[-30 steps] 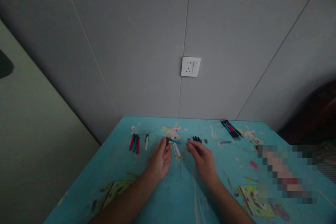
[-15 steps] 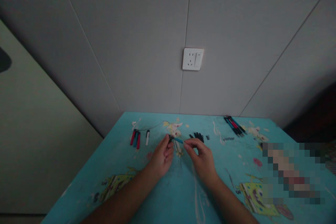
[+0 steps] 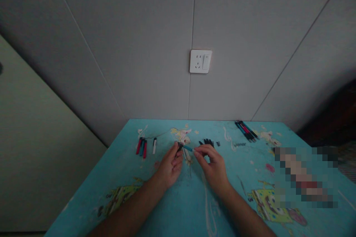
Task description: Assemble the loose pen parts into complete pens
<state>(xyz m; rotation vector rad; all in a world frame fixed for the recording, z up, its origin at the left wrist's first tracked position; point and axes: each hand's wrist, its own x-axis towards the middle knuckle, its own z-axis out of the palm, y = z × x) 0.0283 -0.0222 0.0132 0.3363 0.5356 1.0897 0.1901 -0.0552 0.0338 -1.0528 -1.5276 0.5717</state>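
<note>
Over the middle of the table, a blue pen barrel [image 3: 188, 148] with a dark end spans the gap between my two hands. My left hand [image 3: 172, 168] is closed around the dark end. The thumb and fingers of my right hand [image 3: 211, 163] pinch the barrel's other tip. Thin white sticks, perhaps refills [image 3: 186, 154], lie just beneath it. A small heap of black pen parts [image 3: 208, 142] rests beyond my right hand. Left of my left hand are several red and blue pen barrels [image 3: 141, 148] and a white barrel with a dark end [image 3: 154, 146].
Several pens [image 3: 246, 131] lie together at the table's back right. The table [image 3: 167, 211] has a light-blue cartoon-printed cover and meets a grey panelled wall [image 3: 152, 44] with a socket [image 3: 200, 61]. A pixelated patch hides something at right.
The camera view has shifted slightly. Both hands keep the same grip on the blue pen barrel, with hardly any visible motion.
</note>
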